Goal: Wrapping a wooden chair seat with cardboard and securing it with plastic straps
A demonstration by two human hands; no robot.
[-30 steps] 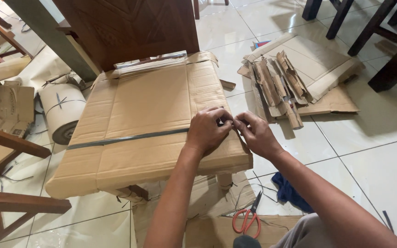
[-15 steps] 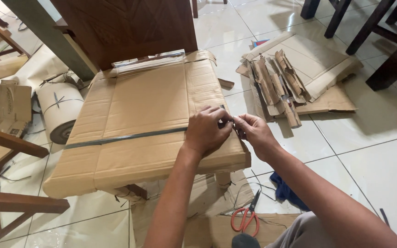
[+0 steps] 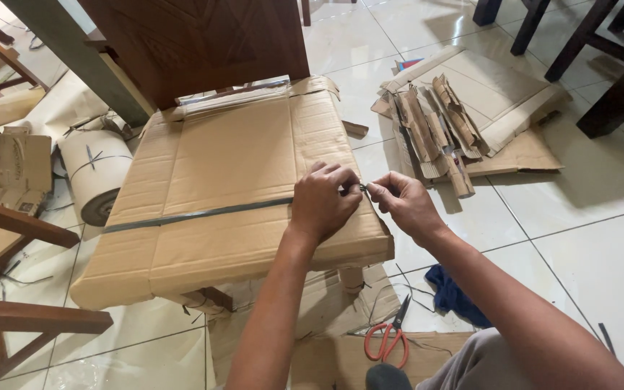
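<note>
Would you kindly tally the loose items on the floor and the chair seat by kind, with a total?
Dark strap across the cardboard-wrapped seat, pinched by the left hand and right hand: 1
Red-handled scissors: 1
Brown paper roll: 1
Blue cloth: 1
Pile of cardboard scraps: 1
Total: 5

Two hands are in view, the left hand (image 3: 323, 204) and the right hand (image 3: 403, 204), both at one dark strap (image 3: 196, 214) across one cardboard-wrapped chair seat (image 3: 232, 155). On the floor lie one pair of red-handled scissors (image 3: 387, 338), one blue cloth (image 3: 456, 297), one paper roll (image 3: 95, 173) and one pile of cardboard scraps (image 3: 442, 130).
</note>
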